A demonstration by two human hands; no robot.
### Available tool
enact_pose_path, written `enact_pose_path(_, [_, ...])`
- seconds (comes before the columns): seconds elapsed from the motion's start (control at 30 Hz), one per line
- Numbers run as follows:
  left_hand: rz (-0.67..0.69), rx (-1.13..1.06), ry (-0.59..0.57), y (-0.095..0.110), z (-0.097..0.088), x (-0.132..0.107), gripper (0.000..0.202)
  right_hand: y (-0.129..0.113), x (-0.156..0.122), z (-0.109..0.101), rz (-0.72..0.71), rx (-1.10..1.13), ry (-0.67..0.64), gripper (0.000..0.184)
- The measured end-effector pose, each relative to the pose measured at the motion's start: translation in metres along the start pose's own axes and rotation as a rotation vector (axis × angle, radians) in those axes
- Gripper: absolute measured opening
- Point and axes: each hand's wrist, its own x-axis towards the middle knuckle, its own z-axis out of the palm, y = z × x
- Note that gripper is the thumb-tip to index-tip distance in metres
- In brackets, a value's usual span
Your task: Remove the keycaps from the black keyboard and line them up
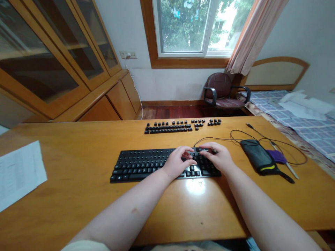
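A black computer keyboard (141, 165) lies on the wooden desk in front of me. Full keycaps show on its lower rows, while small separate posts show along its upper rows. Over its right-hand part, my left hand (179, 162) is curved, thumb and fingers apart. Close beside it, my right hand (217, 157) reaches over the number pad end, its fingers stretched and the thumb apart from them. I see nothing held in either hand, though some fingertips are partly hidden. Behind the keyboard, loose black keycaps (169, 129) are laid out in rows and small groups.
On the desk (78, 167), printed paper (21, 174) lies at the left. A dark pouch (258, 157), a purple item (277, 156) and a looped black cable (305, 153) lie at the right. Beyond the desk stand an armchair (221, 87) and a glass-doored cabinet (86, 83).
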Motion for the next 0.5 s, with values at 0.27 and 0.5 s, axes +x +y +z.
enact_pose_path(0.27, [0.082, 0.117, 0.02, 0.007, -0.005, -0.001, 0.016, 0.045, 0.082, -0.032, 0.231, -0.313, 0.105, 0.027])
enact_pose_path(0.5, [0.078, 0.149, 0.013, 0.01, -0.006, 0.0, 0.014, 0.084, 0.111, -0.007, 0.223, -0.564, -0.015, 0.032])
